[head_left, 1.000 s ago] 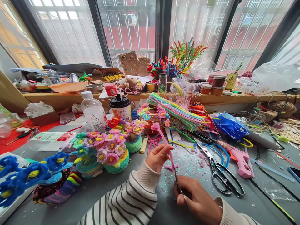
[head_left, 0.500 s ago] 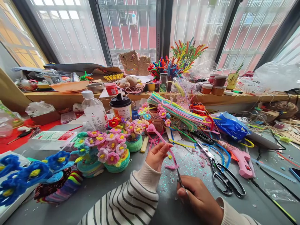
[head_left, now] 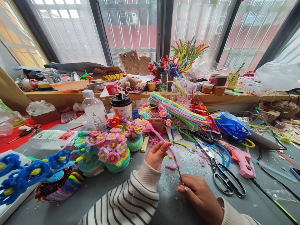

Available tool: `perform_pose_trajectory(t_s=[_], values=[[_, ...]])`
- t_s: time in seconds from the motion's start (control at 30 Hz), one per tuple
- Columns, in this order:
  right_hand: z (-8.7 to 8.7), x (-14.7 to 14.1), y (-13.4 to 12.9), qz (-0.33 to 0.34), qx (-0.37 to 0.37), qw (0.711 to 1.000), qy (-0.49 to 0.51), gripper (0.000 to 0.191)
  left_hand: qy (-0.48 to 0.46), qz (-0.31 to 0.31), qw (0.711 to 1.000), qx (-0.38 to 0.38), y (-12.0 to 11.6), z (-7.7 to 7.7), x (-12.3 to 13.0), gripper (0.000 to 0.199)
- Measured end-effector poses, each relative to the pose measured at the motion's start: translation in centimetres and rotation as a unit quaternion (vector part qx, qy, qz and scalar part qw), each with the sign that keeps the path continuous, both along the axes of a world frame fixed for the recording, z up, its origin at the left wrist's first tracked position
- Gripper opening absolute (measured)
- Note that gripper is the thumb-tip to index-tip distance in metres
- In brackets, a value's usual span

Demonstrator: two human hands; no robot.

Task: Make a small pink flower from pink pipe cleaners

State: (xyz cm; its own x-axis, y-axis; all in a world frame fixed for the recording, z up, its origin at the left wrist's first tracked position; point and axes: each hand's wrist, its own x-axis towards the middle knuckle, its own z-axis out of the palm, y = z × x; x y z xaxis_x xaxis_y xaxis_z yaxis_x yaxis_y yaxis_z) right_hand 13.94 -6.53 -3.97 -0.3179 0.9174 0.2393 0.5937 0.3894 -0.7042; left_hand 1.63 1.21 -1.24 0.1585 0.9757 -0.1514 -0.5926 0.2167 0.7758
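A pink pipe cleaner (head_left: 161,137) is pinched near its middle between the fingertips of my left hand (head_left: 157,156), at the centre of the view. Its fuzzy upper end leans up and left toward the small flowers. The lower stretch hangs down to the right, beside a short pink fuzzy piece on the table. My right hand (head_left: 200,195) is closed on a thin metal tool (head_left: 181,175), whose tip meets the pipe cleaner's lower end. Which tool it is, I cannot tell, as the fingers cover its handle.
Flower pots (head_left: 117,164), a bottle (head_left: 95,112) and a lidded cup (head_left: 122,107) stand to the left. Large scissors (head_left: 225,179) and a pink glue gun (head_left: 245,164) lie right of my hands. Behind them is a pipe cleaner bundle (head_left: 178,109).
The pipe cleaner's upper end has shifted slightly left and its lower part sits a little differently at the tool tip. Both hands keep nearly the same places and grips.
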Motion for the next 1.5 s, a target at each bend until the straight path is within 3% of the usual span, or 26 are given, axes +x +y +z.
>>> perform_pose_trajectory(t_s=[0.13,0.3,0.43,0.53,0.8,1.2,1.37,1.5], values=[[0.1,-0.1,-0.2,0.034,-0.031,0.998,0.042,0.058,0.024,-0.012,0.999,0.027,-0.2,0.0,0.0,0.021],[0.5,0.0,-0.3,0.070,-0.052,0.994,0.073,0.062,0.099,-0.077,0.984,0.128,-0.4,-0.3,0.1,0.022],[0.6,0.0,-0.2,0.072,-0.054,0.993,0.074,0.060,0.106,-0.083,0.981,0.140,-0.4,-0.4,0.0,0.023],[0.6,0.0,-0.2,0.066,-0.047,0.995,0.067,0.060,0.099,-0.089,0.982,0.136,-0.4,-0.4,0.0,0.021],[0.3,0.2,-0.3,0.023,-0.010,0.999,0.022,0.054,0.031,-0.030,0.998,0.048,-0.6,0.1,0.3,0.018],[-0.4,0.1,0.0,-0.012,0.063,0.998,0.003,0.050,-0.006,-0.015,1.000,0.010,-0.2,0.1,0.2,0.021],[-0.4,0.2,0.1,-0.012,0.055,0.998,0.015,0.049,-0.006,-0.021,1.000,0.012,0.0,0.1,0.1,0.023],[-0.4,0.1,0.1,0.011,0.007,0.999,0.048,0.053,-0.016,-0.040,0.999,0.024,-0.1,0.1,0.0,0.023]])
